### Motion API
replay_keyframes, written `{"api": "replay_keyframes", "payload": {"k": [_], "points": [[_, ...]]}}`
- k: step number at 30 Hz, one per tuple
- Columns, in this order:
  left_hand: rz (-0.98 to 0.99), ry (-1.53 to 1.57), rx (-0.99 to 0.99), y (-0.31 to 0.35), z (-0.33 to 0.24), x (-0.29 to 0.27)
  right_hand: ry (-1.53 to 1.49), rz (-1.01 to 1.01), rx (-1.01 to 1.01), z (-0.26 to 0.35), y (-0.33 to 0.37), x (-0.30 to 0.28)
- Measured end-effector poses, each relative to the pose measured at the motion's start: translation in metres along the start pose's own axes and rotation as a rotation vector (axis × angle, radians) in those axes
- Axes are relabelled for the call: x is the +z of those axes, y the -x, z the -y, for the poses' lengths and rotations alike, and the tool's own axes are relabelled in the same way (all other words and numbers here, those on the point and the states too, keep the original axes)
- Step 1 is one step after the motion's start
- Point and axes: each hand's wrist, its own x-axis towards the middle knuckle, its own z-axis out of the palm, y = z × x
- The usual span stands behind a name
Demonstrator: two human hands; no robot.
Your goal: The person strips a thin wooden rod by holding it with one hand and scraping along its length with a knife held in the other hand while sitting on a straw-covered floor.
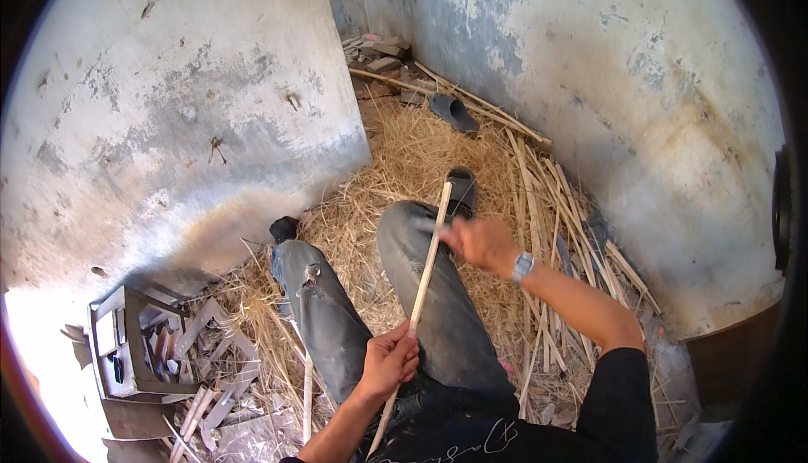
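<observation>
A long pale bamboo strip (430, 261) slants up from my lap past my right knee. Around its lower part my left hand (390, 362) is closed, and the tail of the strip runs on below the fist toward my waist. Close to the strip's upper end is my right hand (478, 242), closed and a little blurred. A smeared grey blade, apparently of a knife (426, 225), juts left from it across the strip. Its handle is hidden in my fingers. My knees in worn grey trousers (442, 303) are bent beneath the strip.
Shavings (404, 147) cover the floor. Split strips (555, 236) lie in a heap along the right wall. A grey sandal (454, 113) lies ahead. At left stands a small open-framed box (139, 345) amid scraps, near a leaning panel (194, 109). Rubble (383, 55) fills the far corner.
</observation>
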Motion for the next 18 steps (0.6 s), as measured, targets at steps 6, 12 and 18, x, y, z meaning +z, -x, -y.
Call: {"api": "replay_keyframes", "payload": {"k": [6,12,18], "points": [[0.002,0.116,-0.041,-0.005,-0.003,0.01,0.081,-0.16,-0.013,-0.053,-0.02,0.02],[0.061,0.175,-0.115,0.015,-0.007,-0.002,0.037,-0.297,0.012,-0.105,-0.02,0.038],[0.065,0.157,-0.26,0.052,0.021,-0.017,0.146,-0.22,0.439,-0.107,-0.044,-0.034]]}}
